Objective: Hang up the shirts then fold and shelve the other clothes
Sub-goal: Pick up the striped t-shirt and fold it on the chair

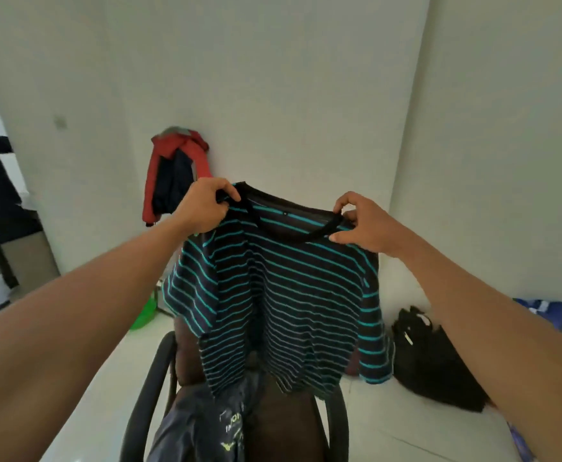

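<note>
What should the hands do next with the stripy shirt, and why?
Probably give the striped shirt a small shake to straighten it. The left hand and right hand pinch it at the shoulders by the neckline, and it hangs creased and bunched above the chair. No hanger is in view, so flattening likely comes first.

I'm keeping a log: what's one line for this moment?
striped shirt: held up over chair | left hand: grips collar | right hand: pinches collar
</note>
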